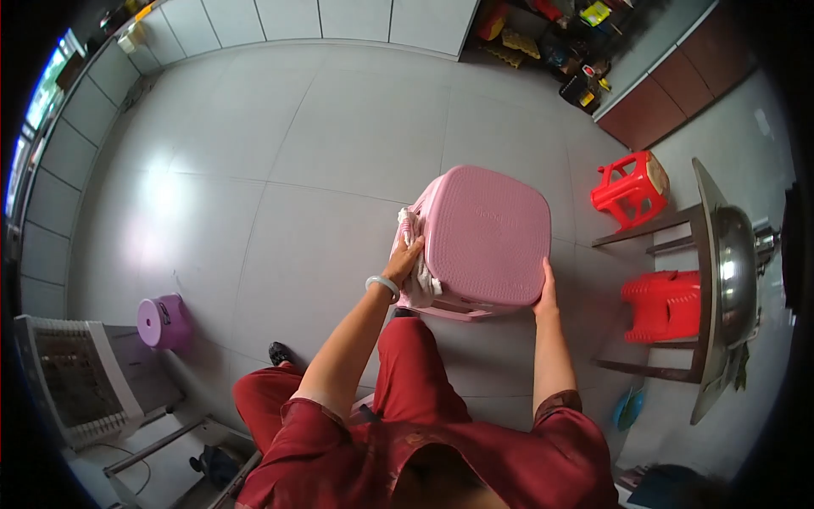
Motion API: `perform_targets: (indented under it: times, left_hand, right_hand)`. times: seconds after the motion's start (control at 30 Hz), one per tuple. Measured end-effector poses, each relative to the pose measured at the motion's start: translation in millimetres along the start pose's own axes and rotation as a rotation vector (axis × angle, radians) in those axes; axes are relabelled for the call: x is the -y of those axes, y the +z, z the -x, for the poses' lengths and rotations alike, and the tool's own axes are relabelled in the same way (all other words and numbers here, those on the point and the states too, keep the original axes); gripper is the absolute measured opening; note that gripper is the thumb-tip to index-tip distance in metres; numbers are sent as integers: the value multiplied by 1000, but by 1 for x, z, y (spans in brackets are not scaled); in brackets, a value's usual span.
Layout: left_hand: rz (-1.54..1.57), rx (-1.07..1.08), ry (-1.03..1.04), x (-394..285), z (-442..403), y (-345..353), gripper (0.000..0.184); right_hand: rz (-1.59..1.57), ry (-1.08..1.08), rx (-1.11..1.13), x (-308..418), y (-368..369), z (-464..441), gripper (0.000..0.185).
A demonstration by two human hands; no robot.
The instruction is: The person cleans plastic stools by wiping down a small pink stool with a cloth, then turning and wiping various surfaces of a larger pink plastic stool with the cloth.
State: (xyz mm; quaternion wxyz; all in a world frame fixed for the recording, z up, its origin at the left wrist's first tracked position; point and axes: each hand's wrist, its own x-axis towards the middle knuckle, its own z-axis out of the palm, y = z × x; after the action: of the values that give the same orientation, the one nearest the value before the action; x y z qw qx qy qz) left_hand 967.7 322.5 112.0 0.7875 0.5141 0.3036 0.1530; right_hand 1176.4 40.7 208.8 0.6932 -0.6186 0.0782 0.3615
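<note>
A pink plastic stool [487, 237] with a textured square top stands in front of me, close to my knees. My left hand [405, 261], with a pale bangle on the wrist, holds a white cloth [421, 284] against the stool's left side. Part of the cloth sticks out above the fingers and part hangs below them. At the stool's near right corner, my right hand [547, 287] grips the edge of the seat. Its thumb lies along the side, and the other fingers are mostly hidden.
A red stool [632, 188] stands to the right, near a wooden table [705, 280] with a large metal bowl [736, 276]. Another red stool [666, 307] is under that table. On the left are a small purple stool [161, 321] and a grey heater-like unit [76, 382]. Cabinets [356, 19] line the far wall.
</note>
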Motion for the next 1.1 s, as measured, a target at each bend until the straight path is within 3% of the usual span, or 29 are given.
perform_targets:
  times: [0.27, 0.3, 0.33, 0.5, 0.6, 0.7, 0.8, 0.93, 1.1]
  left_hand:
    - [-85, -96, 23, -9, 12, -1, 74]
    - [45, -62, 64, -11, 10, -5, 69]
    - [72, -106, -29, -7, 3, -11, 68]
    - [148, -56, -47, -62, 32, -25, 60]
    - [347, -17, -7, -123, 51, -10, 60]
    - [352, 116, -34, -167, 59, 11, 62]
    - [402, 163, 215, -193, 68, 46, 61]
    - [326, 169, 214, -261, 106, 65, 57]
    - [293, 161, 499, -341, 177, 64, 54]
  right_hand:
    - [-8, -67, -68, 4, 24, 15, 79]
    - [29, -74, -94, 5, 30, 20, 77]
    - [64, -79, -123, 8, 38, 29, 76]
    - [24, -185, -52, 4, 59, 26, 71]
    - [-20, -254, -47, 48, 87, 65, 69]
    - [-45, -298, -65, 113, 86, 82, 60]
    - [-15, -455, 50, 164, 78, 106, 57]
    - [65, -564, -114, 217, 98, 175, 56]
    - [93, -718, -139, 272, 123, 254, 56]
